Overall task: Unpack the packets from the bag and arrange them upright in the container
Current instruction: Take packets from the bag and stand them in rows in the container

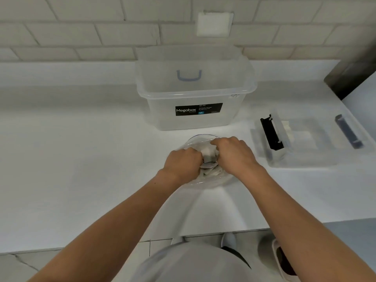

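A white brick wall backs the white worktop. Upper centre, the clear container is labelled "Megabox". Just below it, the left hand and right hand, knuckles up, grip the clear bag holding packets.

1. single view, wide-angle camera worn on my head.
2. faces forward and down across the white counter to the tiled wall at top.
3. near: my forearms run up from the bottom edge, left hand and right hand just below centre.

Kitchen: white counter, tiled wall
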`<state>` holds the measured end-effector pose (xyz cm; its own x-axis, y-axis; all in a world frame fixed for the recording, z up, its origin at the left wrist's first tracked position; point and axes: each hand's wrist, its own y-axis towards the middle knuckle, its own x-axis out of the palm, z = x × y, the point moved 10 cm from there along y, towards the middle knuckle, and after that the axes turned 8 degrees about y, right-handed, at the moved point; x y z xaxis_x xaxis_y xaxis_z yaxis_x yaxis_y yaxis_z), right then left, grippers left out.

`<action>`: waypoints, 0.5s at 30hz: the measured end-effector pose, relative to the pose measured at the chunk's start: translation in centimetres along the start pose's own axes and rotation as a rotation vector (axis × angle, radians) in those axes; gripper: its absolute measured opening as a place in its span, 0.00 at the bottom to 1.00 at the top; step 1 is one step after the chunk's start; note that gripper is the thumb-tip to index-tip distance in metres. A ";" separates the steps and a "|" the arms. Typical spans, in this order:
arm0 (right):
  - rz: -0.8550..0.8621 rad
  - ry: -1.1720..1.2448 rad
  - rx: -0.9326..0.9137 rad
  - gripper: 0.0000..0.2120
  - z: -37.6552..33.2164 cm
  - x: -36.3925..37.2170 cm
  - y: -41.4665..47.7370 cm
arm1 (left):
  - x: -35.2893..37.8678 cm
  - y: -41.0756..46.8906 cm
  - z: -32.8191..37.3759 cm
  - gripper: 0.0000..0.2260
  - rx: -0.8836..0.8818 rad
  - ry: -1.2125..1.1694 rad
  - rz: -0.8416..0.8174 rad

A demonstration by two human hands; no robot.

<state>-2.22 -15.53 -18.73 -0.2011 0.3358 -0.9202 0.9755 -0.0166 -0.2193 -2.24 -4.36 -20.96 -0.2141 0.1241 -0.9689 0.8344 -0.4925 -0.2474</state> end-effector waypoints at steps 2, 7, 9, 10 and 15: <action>0.033 0.021 -0.008 0.27 0.1 -0.3 0.2 | -0.7 -0.5 -0.4 0.07 0.001 -0.061 0.058; 0.019 0.016 -0.021 0.25 0.0 0.0 0.4 | -2.0 -1.9 -2.1 0.11 0.035 -0.249 0.184; -0.001 -0.016 -0.010 0.21 -0.2 0.3 0.5 | -2.0 -2.2 -2.9 0.11 0.038 -0.326 0.214; -0.008 -0.033 -0.009 0.18 -0.4 0.4 0.6 | -2.0 -2.4 -3.3 0.11 0.039 -0.378 0.222; -0.011 -0.061 -0.026 0.18 -1.5 0.4 1.1 | -1.6 -2.6 -4.8 0.09 -0.039 -0.643 0.123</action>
<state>-1.11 -14.03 -18.82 -0.2163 0.2776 -0.9360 0.9750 0.0112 -0.2219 -1.65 0.85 -18.75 -0.3672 -0.4769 -0.7986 0.8872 -0.4374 -0.1467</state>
